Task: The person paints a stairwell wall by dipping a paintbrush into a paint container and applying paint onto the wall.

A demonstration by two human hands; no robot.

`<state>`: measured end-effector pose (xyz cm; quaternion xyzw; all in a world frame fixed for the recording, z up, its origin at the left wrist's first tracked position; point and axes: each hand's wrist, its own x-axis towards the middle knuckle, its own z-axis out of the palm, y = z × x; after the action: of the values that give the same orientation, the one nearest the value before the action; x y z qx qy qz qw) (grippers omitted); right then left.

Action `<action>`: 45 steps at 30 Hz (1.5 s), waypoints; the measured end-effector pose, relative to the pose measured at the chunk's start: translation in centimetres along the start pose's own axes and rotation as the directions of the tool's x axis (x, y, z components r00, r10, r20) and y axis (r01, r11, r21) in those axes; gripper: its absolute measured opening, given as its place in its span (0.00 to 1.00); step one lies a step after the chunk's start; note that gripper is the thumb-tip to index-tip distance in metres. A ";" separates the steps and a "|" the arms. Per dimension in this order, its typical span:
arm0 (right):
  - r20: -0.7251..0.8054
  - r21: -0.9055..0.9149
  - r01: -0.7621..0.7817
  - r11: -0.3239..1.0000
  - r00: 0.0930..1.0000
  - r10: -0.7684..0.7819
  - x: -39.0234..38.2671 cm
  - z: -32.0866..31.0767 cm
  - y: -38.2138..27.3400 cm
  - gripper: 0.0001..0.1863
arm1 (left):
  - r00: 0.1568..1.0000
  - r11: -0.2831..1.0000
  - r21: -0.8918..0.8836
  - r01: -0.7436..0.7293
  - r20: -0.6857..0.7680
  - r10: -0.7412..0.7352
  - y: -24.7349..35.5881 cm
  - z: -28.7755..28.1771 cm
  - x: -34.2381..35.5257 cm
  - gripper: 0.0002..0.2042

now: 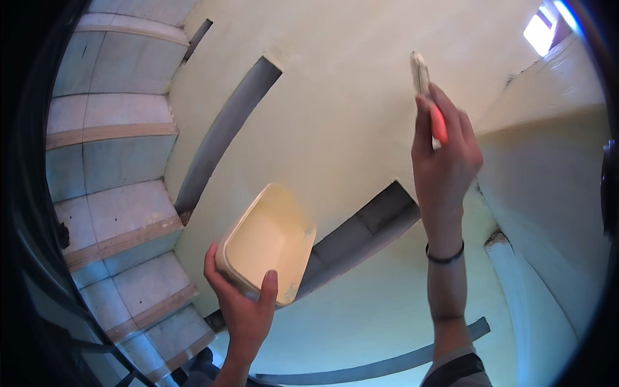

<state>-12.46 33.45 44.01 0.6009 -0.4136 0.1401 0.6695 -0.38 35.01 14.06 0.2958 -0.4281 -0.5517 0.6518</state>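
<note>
My right hand (445, 155) grips a paintbrush by its red handle (438, 122), bristles (420, 69) pointing up against or very near the cream wall (342, 109); I cannot tell whether they touch. Lower and to the left, my left hand (242, 303) holds a rectangular plastic container (264, 238) with cream paint on its inside, thumb at the rim and fingers round the side. The container is tilted toward my view, in front of the wall.
Tiled stairs (129, 213) climb along the left, edged by dark metal (97, 335). Long grey recesses (229, 126) cut into the wall, some behind the container. A small bright window (541, 32) is at top right, above a corner and another wall surface (548, 193).
</note>
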 end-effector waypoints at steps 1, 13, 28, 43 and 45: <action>-0.013 -0.015 0.005 1.000 1.000 -0.005 1.2 0.6 0.7 0.11 | 1.000 1.000 0.002 0.016 0.008 -0.016 -0.3 -0.2 -0.3 0.45; 0.145 -0.534 -0.088 0.841 0.970 0.194 2.8 4.3 4.2 0.03 | 0.994 0.987 -0.147 0.064 0.091 -0.051 -1.2 -2.1 -3.0 0.45; 0.498 -0.259 0.168 0.951 0.867 -0.018 -3.3 -2.6 -3.9 0.09 | 0.993 0.988 -0.150 0.046 0.116 -0.028 0.5 -2.1 -4.1 0.44; 0.445 -0.486 0.140 0.863 0.890 0.106 -4.5 1.7 -2.5 0.16 | 0.992 0.979 -0.192 0.065 0.118 -0.043 1.7 -2.8 -4.5 0.45; 0.566 -0.440 0.345 0.829 0.823 -0.041 -6.7 -0.1 -5.4 0.19 | 0.992 0.981 -0.193 0.035 0.124 -0.011 1.2 -3.3 -4.3 0.45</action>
<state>-12.89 34.31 35.49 0.4500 -0.5394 -0.2222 0.6761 2.96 39.13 12.58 0.2012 -0.4078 -0.6154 0.6438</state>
